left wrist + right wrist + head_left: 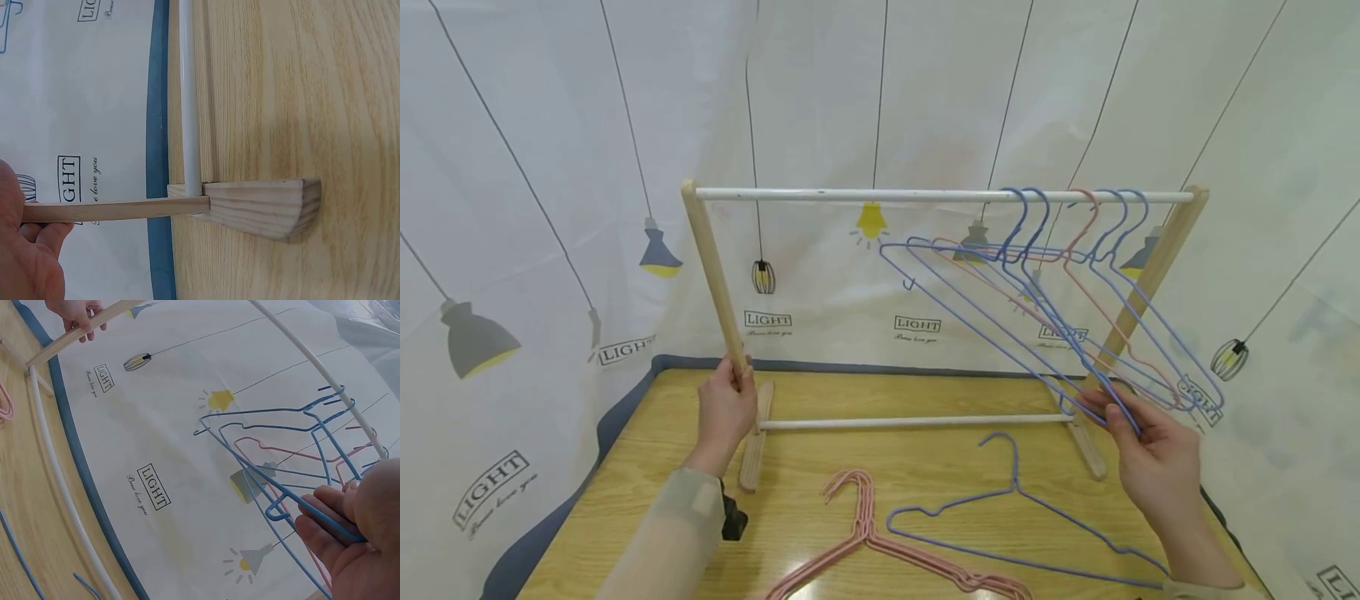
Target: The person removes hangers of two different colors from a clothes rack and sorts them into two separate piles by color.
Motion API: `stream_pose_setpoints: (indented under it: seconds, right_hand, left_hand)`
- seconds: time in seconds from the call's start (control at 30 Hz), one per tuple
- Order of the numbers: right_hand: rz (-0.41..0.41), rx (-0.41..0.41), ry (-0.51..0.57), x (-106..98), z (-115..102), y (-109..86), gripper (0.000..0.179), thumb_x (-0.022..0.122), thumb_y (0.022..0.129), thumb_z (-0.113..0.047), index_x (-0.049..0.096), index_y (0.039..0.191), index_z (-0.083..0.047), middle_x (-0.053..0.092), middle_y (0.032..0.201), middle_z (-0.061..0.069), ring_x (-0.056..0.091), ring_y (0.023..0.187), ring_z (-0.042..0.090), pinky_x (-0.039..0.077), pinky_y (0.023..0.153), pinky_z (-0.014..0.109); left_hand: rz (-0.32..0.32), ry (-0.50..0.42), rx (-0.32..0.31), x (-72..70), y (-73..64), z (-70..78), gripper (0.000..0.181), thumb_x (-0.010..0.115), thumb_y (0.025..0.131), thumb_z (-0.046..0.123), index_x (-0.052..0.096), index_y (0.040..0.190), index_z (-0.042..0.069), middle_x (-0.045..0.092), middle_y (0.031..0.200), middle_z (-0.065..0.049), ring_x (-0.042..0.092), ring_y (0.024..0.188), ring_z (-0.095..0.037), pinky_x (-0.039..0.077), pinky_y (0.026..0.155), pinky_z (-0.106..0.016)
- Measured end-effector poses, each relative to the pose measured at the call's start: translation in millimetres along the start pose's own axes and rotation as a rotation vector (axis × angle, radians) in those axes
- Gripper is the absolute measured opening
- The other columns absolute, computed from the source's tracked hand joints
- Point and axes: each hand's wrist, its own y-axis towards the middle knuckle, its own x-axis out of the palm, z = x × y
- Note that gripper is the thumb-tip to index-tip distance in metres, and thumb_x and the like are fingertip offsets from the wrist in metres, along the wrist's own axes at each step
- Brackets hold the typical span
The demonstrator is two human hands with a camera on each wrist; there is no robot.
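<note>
Thin blue hanger [275,484], wire-like w/ a curved hook, hung near the R part of a rack's white top rail [850,195], its lower corner pulled toward the person. Next to it on the same rail: another blue one, then a pink hanger [1078,287], then two more blue, all bunched & overlapping.

R hand [1157,454] had thumb & fingers pinching that lower corner; couldn't tell if a 2nd wire was caught too. L hand [727,404] gripped the rack's pale wooden L post [715,275] low down, fingers wrapped round it, a sleeve [662,533] covering the forearm.

Lower white bar [917,422] ran b/w the rack's wooden feet. On the wood-grain table [647,500], in front of the rack: a stack of pink hangers [867,533] & a loose blue hanger [1015,487] just beside it, to the R. Behind: pale cloth [820,108] printed w/ hanging lamps & "LIGHT" labels. Hung hangers crossed in front of the R post [1157,267]; R hand partly hid its base.
</note>
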Motion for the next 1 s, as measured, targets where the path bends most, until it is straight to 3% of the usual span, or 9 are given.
stream_pose_setpoints:
  seconds: [0.27,0.67,0.8,1.0]
  right_hand:
    - [-0.002,-0.119,-0.144,11,0,4.9,0.033,0.044,0.108,0.012,0.057,0.138,0.018,0.078,0.116,0.009,0.075,0.103,0.013,0.054,0.094,0.027]
    - [0.075,-0.175,-0.066,13,-10,12.6,0.030,0.046,0.107,0.010,0.060,0.132,0.021,0.078,0.109,0.015,0.077,0.096,0.016,0.055,0.092,0.029]
    - [0.076,-0.237,0.023,13,-13,17.4,0.029,0.045,0.105,0.015,0.059,0.129,0.024,0.077,0.107,0.021,0.077,0.095,0.019,0.056,0.090,0.030]
    - [0.097,-0.222,-0.032,12,-27,16.5,0.031,0.048,0.107,0.010,0.061,0.133,0.018,0.078,0.108,0.018,0.077,0.095,0.018,0.056,0.090,0.029]
  left_hand:
    - [-0.010,-0.015,-0.037,-1.4,-1.3,-0.4,0.030,0.056,0.109,0.010,0.065,0.136,0.001,0.073,0.118,-0.027,0.072,0.090,-0.035,0.058,0.067,-0.044]
    - [0.000,-0.002,0.006,1.4,2.0,-1.0,0.027,0.057,0.109,0.008,0.066,0.133,0.000,0.074,0.112,-0.027,0.072,0.089,-0.036,0.058,0.070,-0.049]
    - [-0.008,-0.007,0.000,1.5,2.2,-1.6,0.027,0.056,0.109,0.008,0.066,0.133,-0.001,0.074,0.114,-0.028,0.072,0.090,-0.036,0.058,0.071,-0.049]
    - [-0.011,-0.007,-0.001,0.2,1.3,-1.5,0.028,0.056,0.109,0.009,0.066,0.134,-0.001,0.074,0.113,-0.027,0.071,0.086,-0.035,0.057,0.068,-0.045]
